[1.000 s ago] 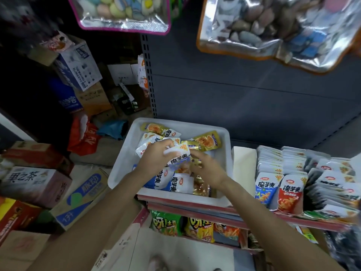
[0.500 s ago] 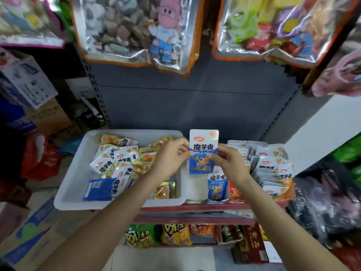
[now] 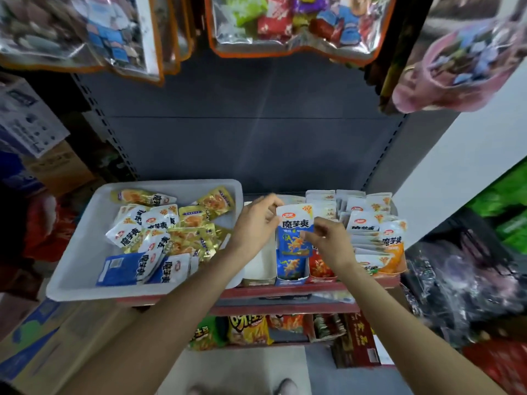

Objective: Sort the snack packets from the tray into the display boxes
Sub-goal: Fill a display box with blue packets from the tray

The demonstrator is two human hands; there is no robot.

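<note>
The blue-and-white snack packet (image 3: 295,233) stands upright above the blue display box (image 3: 291,271), its lower edge at the packets already filed there. The left hand (image 3: 255,223) pinches its left upper edge; the right hand (image 3: 328,240) pinches its right edge with curled fingers. A red display box (image 3: 320,269) and an orange display box (image 3: 392,256) sit to the right on the same shelf (image 3: 285,290). The white tray (image 3: 82,246), left of the boxes, holds mixed blue and yellow packets.
</note>
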